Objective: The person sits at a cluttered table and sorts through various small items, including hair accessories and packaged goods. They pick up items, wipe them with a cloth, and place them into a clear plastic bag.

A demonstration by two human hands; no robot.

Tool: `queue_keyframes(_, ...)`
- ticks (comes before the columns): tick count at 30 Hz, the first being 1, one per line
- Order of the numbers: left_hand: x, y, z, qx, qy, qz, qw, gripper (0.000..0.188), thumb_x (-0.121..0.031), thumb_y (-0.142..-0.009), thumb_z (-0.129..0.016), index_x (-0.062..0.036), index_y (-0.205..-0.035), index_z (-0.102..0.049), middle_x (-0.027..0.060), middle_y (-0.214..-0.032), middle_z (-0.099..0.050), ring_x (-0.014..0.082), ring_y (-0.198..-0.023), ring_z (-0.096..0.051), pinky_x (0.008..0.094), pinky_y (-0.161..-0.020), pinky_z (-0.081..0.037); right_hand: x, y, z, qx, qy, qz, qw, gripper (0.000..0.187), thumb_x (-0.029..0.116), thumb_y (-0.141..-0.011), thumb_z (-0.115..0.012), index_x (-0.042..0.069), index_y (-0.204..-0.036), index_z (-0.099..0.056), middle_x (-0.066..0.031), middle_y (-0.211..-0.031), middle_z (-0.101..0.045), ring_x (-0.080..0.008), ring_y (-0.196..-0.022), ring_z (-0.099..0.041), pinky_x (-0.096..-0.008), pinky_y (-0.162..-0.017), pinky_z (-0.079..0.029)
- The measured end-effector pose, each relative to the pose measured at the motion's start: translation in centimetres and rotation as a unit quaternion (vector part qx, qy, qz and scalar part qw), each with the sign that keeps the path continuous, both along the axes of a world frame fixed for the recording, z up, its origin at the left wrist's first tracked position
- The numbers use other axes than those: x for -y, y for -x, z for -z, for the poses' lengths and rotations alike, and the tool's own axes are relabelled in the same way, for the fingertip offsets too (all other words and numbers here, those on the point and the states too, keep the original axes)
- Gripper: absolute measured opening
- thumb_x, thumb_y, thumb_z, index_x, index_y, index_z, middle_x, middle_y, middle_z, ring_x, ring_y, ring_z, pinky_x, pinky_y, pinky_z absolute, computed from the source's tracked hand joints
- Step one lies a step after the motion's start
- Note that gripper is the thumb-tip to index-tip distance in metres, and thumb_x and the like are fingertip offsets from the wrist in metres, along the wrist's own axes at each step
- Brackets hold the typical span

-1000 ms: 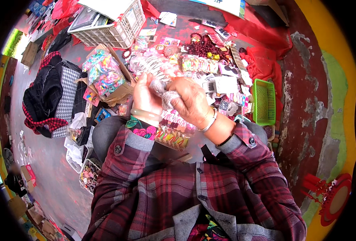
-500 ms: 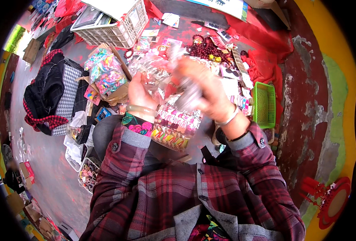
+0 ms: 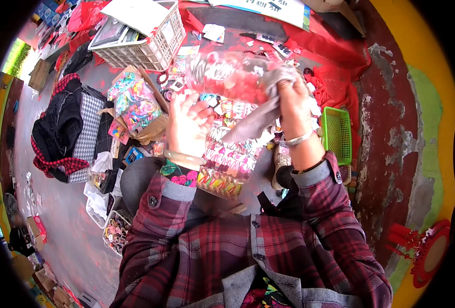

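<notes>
My right hand (image 3: 295,105) is closed around a grey cloth (image 3: 255,122), whose loose end hangs down to the left. A clear plastic wrapper or container (image 3: 225,77) stretches leftward from that hand, red showing through it; it is blurred, and whether the fingers grip it too is hidden. My left hand (image 3: 187,123) is held palm up with fingers spread, nothing in it, near the plastic's lower left. Below the hands lies a display of packaged hair accessories (image 3: 227,159) in rows, pink and white, with yellow ones nearest me.
A bag of colourful small items (image 3: 135,97) stands in a cardboard box at left, beside a dark jacket (image 3: 58,123). A white crate (image 3: 155,46) is behind it. To the right is a green basket (image 3: 337,136), near a peeling wall (image 3: 384,128). A basket of trinkets (image 3: 116,229) sits lower left.
My right hand has moved right and up with the cloth, which now hangs loose. My left hand has opened, fingers spread, and the clear plastic has shifted up and right, away from it.
</notes>
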State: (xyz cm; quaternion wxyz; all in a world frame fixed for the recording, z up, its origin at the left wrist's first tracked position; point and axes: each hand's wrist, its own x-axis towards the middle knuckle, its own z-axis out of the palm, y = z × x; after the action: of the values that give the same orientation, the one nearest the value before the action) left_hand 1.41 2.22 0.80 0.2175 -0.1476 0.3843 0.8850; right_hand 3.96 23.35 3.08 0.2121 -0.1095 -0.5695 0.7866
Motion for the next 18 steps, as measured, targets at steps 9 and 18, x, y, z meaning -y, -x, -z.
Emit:
queue_keyframes(9, -3.3, -0.5, 0.0, -0.24, -0.129, -0.032, 0.962, 0.072, -0.056, -0.083, -0.055, -0.0045, -0.129, -0.037, 0.011, -0.125, -0.045, 0.0235, -0.116, -0.043, 0.0385, -0.102, -0.031, 2.4, -0.9, 1.5, 0.071, 0.361, -0.076, 0.927, 0.037, 0.03, -0.093, -0.047, 0.003, -0.118, -0.051, -0.0127, -0.114, -0.059, -0.0268, -0.104, -0.057, -0.0418, -0.09, -0.047)
queue_keyframes(18, 0.8, 2.3, -3.0, -0.156, -0.063, -0.152, 0.974, 0.037, -0.035, -0.09, -0.054, -0.0043, -0.11, -0.052, 0.0083, -0.102, -0.06, 0.0211, -0.093, -0.06, 0.0384, -0.081, -0.049, 3.2, -1.0, 1.9, 0.178, 0.271, -0.048, 0.945, 0.029, 0.026, -0.092, -0.047, 0.002, -0.107, -0.053, -0.0104, -0.1, -0.059, -0.0218, -0.088, -0.057, -0.0365, -0.082, -0.046)
